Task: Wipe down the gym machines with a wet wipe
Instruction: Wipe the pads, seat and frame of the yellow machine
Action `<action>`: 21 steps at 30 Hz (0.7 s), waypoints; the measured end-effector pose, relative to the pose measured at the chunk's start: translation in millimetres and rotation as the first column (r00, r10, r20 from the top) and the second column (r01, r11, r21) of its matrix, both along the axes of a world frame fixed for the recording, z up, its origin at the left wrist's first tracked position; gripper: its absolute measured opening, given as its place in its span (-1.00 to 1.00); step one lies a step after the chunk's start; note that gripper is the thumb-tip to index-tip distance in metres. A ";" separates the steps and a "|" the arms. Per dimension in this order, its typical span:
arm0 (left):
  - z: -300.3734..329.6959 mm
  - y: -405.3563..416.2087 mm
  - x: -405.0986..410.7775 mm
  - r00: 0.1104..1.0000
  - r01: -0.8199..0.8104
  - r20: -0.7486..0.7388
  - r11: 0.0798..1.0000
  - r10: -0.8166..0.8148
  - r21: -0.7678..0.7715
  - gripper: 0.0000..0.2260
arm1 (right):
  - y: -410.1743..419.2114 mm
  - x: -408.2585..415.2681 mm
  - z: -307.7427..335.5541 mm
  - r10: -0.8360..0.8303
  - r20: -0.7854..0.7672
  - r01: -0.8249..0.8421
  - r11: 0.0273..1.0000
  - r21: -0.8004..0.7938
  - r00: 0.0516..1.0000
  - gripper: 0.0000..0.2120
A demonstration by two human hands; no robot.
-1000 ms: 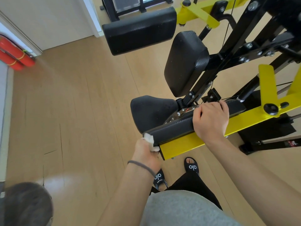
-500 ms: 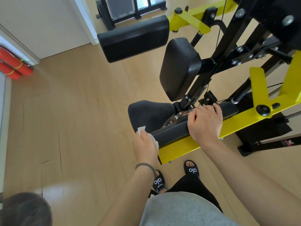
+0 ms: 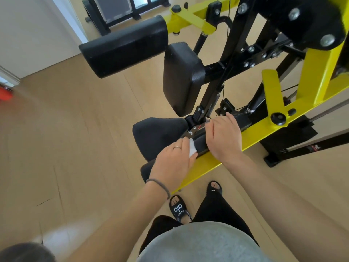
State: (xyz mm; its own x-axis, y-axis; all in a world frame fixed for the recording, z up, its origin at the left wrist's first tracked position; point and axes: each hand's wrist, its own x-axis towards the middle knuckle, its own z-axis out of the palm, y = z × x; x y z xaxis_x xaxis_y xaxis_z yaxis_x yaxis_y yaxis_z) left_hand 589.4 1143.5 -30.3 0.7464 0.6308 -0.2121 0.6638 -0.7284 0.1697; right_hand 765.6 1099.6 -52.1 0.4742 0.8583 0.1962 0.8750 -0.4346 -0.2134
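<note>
Landmark: the yellow bar (image 3: 245, 140) of the gym machine, running from low centre up toward the right edge. Everything below is placed off that.

Arm pad: long black arm pad (image 3: 203, 143) sits right on top of the yellow bar, following its line.

Left hand: left hand (image 3: 172, 159) lies over the near end of the arm pad, fingers fairly flat, pressing the wipe down. Ring on one finger, dark band on the wrist.

Wipe: white wipe (image 3: 192, 149) is pinned under the left fingers on the pad's top face, a bit poking out on the right-hand side.

Right hand: right hand (image 3: 223, 138) is just further up the bar, fingers curled over the far edge of the arm pad, gripping it. The two hands are nearly touching.

Seat: black seat (image 3: 158, 136) juts out left of the bar's near end, rounded edge facing the open floor.

Back pad: upright black back pad (image 3: 182, 78) stands above the seat, beyond the bar.

Roller pad: long black roller pad (image 3: 124, 47) hangs further away, up-left of the bar.

Floor: bare wood floor (image 3: 66, 138) fills the whole left side of the bar, lots of open room there.

Feet: black sandals (image 3: 178, 208) sit on the floor just below the bar's near end.
</note>
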 end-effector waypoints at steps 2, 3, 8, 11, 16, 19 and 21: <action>0.4 5.1 -30.0 0.999 -0.022 -0.041 1.000 0.022 -0.019 -0.42 | -4.6 21.9 -1.6 -0.042 -0.029 0.042 0.999 0.002 0.999 -0.63; 1.2 5.8 -40.2 0.992 -0.037 -0.120 0.998 0.032 -0.042 -0.39 | -8.1 35.3 -0.8 -0.090 -0.053 0.089 0.996 -0.016 0.995 -0.63; 13.5 2.6 17.2 0.969 0.058 -0.241 0.998 -0.053 0.012 -0.38 | -12.1 61.9 9.6 -0.242 -0.543 0.267 0.963 -0.034 0.804 -0.64; 4.5 -1.4 94.8 0.990 0.091 -0.108 0.996 -0.090 0.012 -0.43 | -9.8 67.3 11.6 -0.242 -0.610 0.242 0.967 -0.085 0.754 -0.66; 9.1 -2.0 142.4 0.992 0.103 -0.063 0.993 -0.107 -0.059 -0.51 | -23.0 107.9 17.4 -0.211 -0.732 0.225 0.971 -0.081 0.647 -0.62; 16.0 4.4 107.5 0.995 -0.027 -0.101 0.978 0.006 -0.207 -0.54 | -30.0 125.1 21.7 -0.146 -0.807 0.248 0.969 0.000 0.573 -0.62; 18.6 7.4 92.3 0.988 -0.103 -0.138 0.969 0.073 -0.225 -0.61 | -29.4 128.8 25.5 -0.106 -0.829 0.233 0.972 0.030 0.549 -0.64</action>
